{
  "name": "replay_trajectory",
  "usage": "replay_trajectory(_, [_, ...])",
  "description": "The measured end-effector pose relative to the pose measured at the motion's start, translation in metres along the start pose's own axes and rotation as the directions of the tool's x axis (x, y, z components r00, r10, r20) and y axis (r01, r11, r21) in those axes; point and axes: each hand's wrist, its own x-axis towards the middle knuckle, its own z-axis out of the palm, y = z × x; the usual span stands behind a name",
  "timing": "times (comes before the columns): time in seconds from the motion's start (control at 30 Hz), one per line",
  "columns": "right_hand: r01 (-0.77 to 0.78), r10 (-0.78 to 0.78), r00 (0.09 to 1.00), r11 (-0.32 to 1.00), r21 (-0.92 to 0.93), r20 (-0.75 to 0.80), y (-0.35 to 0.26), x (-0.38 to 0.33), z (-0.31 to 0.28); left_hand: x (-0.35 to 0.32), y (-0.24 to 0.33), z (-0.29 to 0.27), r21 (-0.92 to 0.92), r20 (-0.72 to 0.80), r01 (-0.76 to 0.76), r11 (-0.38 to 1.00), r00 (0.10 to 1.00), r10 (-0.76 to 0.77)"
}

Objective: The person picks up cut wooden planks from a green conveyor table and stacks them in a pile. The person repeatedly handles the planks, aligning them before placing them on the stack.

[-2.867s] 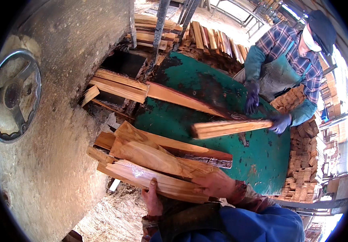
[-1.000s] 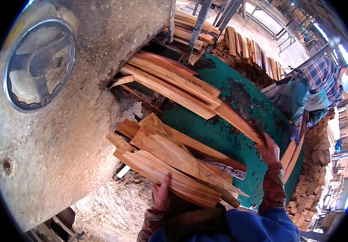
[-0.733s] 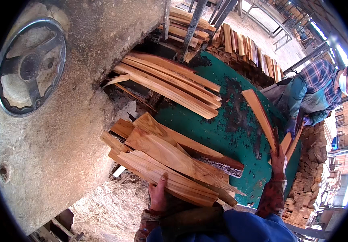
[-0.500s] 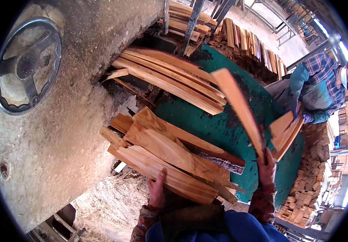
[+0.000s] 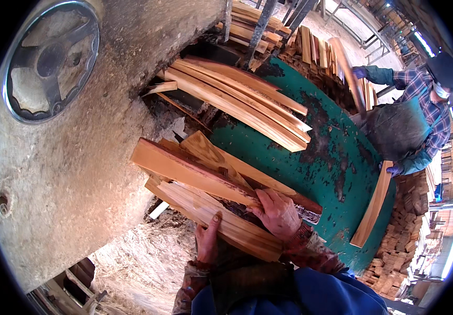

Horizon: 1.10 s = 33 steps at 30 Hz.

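Item, R hand: bark-edged board (image 5: 192,176), narrow, straight, dark strip along far edge.
Item, L hand: pale board (image 5: 237,228), broken-looking grain, nearest wearer's body.
R grip: R hand (image 5: 280,214) clamped on near end of bark-edged board, fingers over top; underside of grip hidden.
L grip: L hand (image 5: 207,244) closed on near long edge of pale board, thumb flat on top; fingers beneath n/v, so no. of pcs pinched can't be told.
Posn, bark-edged board: runs fwd-left from R hand, across top of loose pile, beyond pale board as seen from wearer. Far end twd machine housing (image 5: 106,173); full contact w/ pile not confirmed.
Posn, pale board: both sides of L thumb, approx. parallel to bark-edged board; one end near R wrist.
Wt (est.): light to mod. per pc; end hold prob. leaves far end nose-heavy.
Stiffness (est.): rigid, little flex expected; thin splintered edges may chip.
Surface (est.): sawn face prob. dry, fair friction; bark strip may flake, poor purchase.
Rec. hold: sawn faces, thumb on top, fingers under, nr mid-length for balance; avoid bark & splinters, esp. w/ bare skin.
Adj.: green table (image 5: 289,163) beyond pile; co-worker (image 5: 413,121) at far side w/ slat (image 5: 372,210) in lower hand, well apart from both grips.
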Motion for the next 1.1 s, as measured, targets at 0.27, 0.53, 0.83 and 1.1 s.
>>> replay_trajectory(0.27, [-0.164, 0.159, 0.986, 0.981, 0.105, 0.049, -0.009, -0.035, -0.023, 0.005, -0.008, -0.008, -0.024, 0.035, 0.029, 0.999, 0.999, -0.028])
replay_trajectory(0.53, [-0.373, 0.345, 0.926, 0.900, 0.224, 0.156, -0.024, -0.102, -0.023, 0.002, -0.021, -0.024, -0.045, 0.082, -0.037, 0.998, 0.996, 0.040])
replay_trajectory(0.83, [-0.233, 0.160, 0.896, 0.964, 0.131, 0.414, -0.011, -0.100, -0.034, -0.008, -0.002, -0.015, -0.090, 0.138, 0.000, 0.996, 0.990, 0.013])
replay_trajectory(1.1, [-0.179, 0.193, 0.980, 0.961, 0.213, -0.047, 0.083, 0.032, -0.072, -0.014, 0.022, -0.011, 0.226, 0.083, -0.104, 0.969, 0.993, 0.087])
